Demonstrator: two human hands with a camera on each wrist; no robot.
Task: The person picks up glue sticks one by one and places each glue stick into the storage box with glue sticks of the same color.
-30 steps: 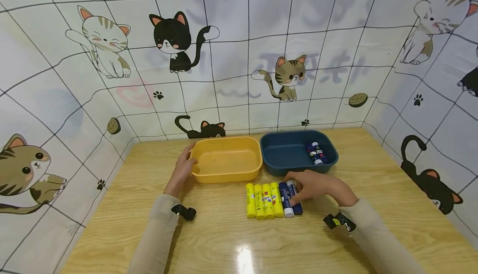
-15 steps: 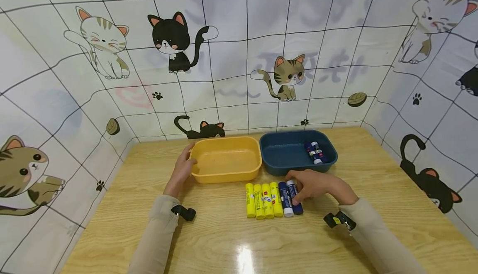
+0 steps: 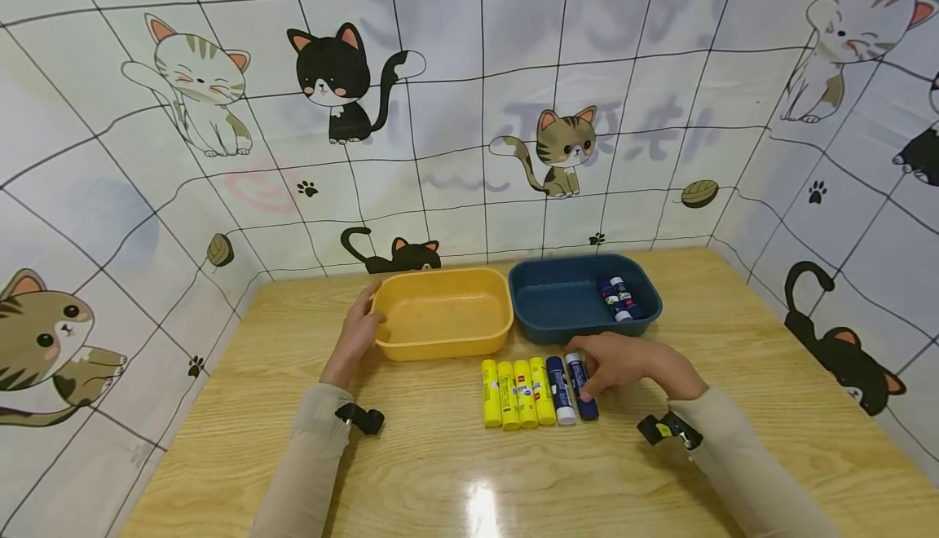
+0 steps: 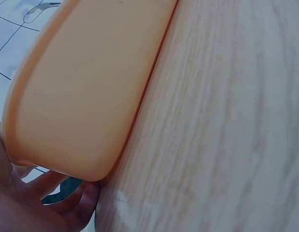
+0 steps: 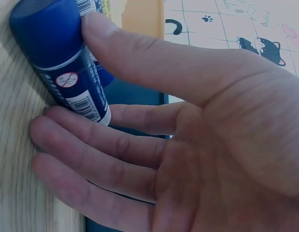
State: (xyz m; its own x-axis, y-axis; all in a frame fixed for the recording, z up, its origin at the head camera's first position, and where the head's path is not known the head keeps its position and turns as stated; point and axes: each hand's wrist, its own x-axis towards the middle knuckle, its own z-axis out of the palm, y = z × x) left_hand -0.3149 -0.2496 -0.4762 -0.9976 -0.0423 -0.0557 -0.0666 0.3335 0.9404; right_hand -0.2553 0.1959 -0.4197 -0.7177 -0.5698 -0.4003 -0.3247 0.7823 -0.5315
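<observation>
My left hand (image 3: 355, 338) grips the left end of a yellow plastic tub (image 3: 447, 350), thumb at the rim. In the left wrist view, its fingers wrap the end wall of the tub (image 4: 86, 96). My right hand (image 3: 623, 361) holds a dark blue glue stick (image 3: 578, 375) at the right end of a row. Its thumb lies on the stick's side, seen closely in the right wrist view, where the blue cap (image 5: 45, 31) faces the camera. Beside it lies another blue glue stick (image 3: 560, 387) with a white cap, then several yellow glue sticks (image 3: 508, 395).
A dark blue tub (image 3: 557, 326) stands against the yellow one, with blue glue sticks (image 3: 616, 300) at its right end. The wooden table (image 3: 411, 473) meets a cat-patterned cloth wall (image 3: 455, 73) at the back and sides.
The right hand has shifted slightly right with the end blue glue stick, widening a gap from its neighbour. The left hand stays on the yellow tub.
</observation>
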